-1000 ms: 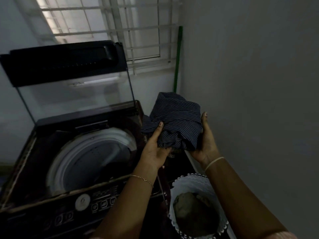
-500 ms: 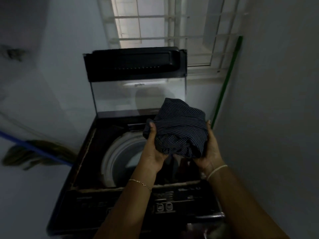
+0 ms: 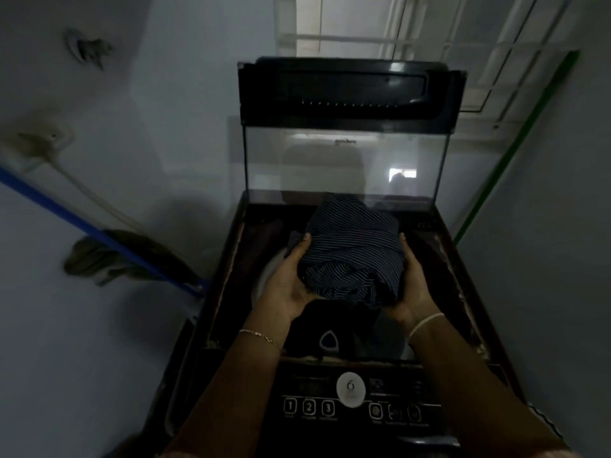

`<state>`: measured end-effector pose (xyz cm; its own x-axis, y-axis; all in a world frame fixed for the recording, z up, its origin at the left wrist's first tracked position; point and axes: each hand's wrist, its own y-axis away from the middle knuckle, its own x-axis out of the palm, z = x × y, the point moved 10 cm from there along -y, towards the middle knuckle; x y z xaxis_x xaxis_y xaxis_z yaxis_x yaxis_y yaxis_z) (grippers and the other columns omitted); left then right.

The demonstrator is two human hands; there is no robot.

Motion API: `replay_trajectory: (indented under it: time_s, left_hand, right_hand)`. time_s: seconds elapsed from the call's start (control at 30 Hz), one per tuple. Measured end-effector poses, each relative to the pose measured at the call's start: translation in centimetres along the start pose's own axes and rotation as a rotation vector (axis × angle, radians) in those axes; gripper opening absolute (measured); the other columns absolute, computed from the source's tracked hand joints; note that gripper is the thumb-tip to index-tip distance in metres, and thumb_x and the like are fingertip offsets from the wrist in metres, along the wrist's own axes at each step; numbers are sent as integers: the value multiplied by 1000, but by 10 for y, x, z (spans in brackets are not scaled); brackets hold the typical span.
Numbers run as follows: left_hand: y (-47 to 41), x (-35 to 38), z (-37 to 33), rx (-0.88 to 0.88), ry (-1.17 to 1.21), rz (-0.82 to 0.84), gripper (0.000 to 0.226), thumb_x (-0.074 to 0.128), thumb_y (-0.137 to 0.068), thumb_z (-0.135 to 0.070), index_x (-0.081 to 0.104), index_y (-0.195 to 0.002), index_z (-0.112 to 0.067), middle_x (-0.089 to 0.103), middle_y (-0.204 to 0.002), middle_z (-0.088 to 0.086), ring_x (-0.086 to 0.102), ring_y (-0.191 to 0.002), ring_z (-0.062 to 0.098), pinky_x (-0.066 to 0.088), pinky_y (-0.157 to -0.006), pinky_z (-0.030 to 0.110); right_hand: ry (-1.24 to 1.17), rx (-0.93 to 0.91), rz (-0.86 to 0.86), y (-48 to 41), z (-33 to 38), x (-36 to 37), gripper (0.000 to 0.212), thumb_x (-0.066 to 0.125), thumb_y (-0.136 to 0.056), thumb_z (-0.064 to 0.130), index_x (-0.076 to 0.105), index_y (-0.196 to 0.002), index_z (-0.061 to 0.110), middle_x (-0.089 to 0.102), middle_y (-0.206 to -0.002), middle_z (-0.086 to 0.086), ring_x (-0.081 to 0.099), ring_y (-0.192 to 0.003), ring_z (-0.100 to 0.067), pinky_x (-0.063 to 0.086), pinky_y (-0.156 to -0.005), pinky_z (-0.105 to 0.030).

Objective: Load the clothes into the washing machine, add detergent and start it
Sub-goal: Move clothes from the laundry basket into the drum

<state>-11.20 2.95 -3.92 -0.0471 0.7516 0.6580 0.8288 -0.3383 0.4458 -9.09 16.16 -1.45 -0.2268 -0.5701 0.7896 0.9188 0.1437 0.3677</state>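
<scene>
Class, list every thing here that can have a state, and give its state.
washing machine lid: raised upright.
drum: open, dark clothing inside.
striped garment: bunched, held above the drum.
left hand: holds the striped garment.
right hand: holds the striped garment.

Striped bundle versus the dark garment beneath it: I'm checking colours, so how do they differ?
The striped bundle is held above the drum; the dark garment lies inside it. The striped bundle has thin pale stripes; the dark garment is plain but for a pale emblem. Both are dark.
</scene>
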Motion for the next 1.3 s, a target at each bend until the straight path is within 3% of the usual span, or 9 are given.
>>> replay_trajectory:
  time_s: [0.27, 0.37, 0.43, 0.6, 0.77, 0.83, 0.97, 1.13, 1.3]
  left_hand:
    - [-20, -48, 28, -177, -144, -64, 42, 65, -88, -31, 60, -125, -12, 65, -123, 11, 59, -116, 30, 45, -102, 45]
    - [-38, -60, 44, -273, -261, -109, 46, 67, -85, -32, 61, -124, -9, 66, -122, 12, 61, -113, 31, 52, -92, 41]
    - [-52, -64, 56, -330, -307, -156, 50, 70, -83, -32, 61, -124, -4, 65, -120, 16, 63, -108, 32, 55, -84, 40]
    - [-79, -81, 82, -505, -462, -243, 25, 55, -95, -26, 61, -86, -3, 69, -58, 10, 67, -47, 20, 53, -41, 26]
    - [-95, -88, 94, -563, -564, -279, 31, 45, -100, -15, 56, -74, -2, 62, -44, 8, 60, -34, 17, 48, -33, 22]
    - [-102, -94, 101, -591, -610, -303, 26, 44, -99, -13, 56, -78, -3, 64, -46, 8, 62, -37, 17, 50, -36, 22]
    - [-105, -93, 104, -564, -817, -316, 20, 45, -97, -3, 55, -81, 1, 64, -64, 13, 61, -45, 17, 47, -39, 18]
    - [-120, -96, 116, -535, -1061, -277, 41, 54, -93, -2, 47, -132, 11, 49, -138, 24, 49, -127, 36, 40, -107, 36]
    - [-119, -86, 108, -411, -1176, -196, 49, 59, -91, -3, 44, -137, 6, 44, -144, 18, 44, -132, 32, 32, -107, 31]
  right_hand:
    - [62, 85, -222, -24, -36, -41, 48, 73, -76, 36, 64, -114, 9, 67, -113, -18, 67, -98, -31, 50, -93, -44]
    - [17, 51, -408, -32, -39, -81, 50, 31, -100, 39, 42, -140, 11, 47, -141, -16, 44, -129, -33, 31, -108, -41]
    - [-57, 51, -503, -42, -44, -107, 48, 22, -102, 36, 41, -140, 13, 53, -130, -15, 49, -118, -33, 34, -103, -41]
    - [-14, 77, -596, -63, -47, -152, 48, 17, -103, 28, 42, -140, 10, 50, -133, -17, 37, -134, -35, 35, -99, -38]
    - [-4, 128, -623, -77, -45, -178, 42, 17, -102, 24, 57, -101, 11, 56, -96, -15, 53, -87, -31, 53, -65, -35]
    - [-26, 122, -629, -83, -45, -188, 40, 18, -102, 26, 56, -105, 12, 58, -91, -14, 53, -85, -30, 57, -56, -29]
    - [-15, 149, -685, -85, -52, -206, 40, 26, -102, 33, 56, -113, 10, 57, -98, -13, 53, -87, -28, 48, -86, -37]
    - [15, 188, -698, -87, -59, -206, 40, 32, -101, 38, 57, -117, 11, 58, -100, -11, 56, -86, -26, 49, -79, -35]
    - [72, 173, -628, -93, -57, -198, 38, 28, -103, 32, 58, -107, 9, 62, -89, -12, 60, -78, -25, 50, -88, -32]
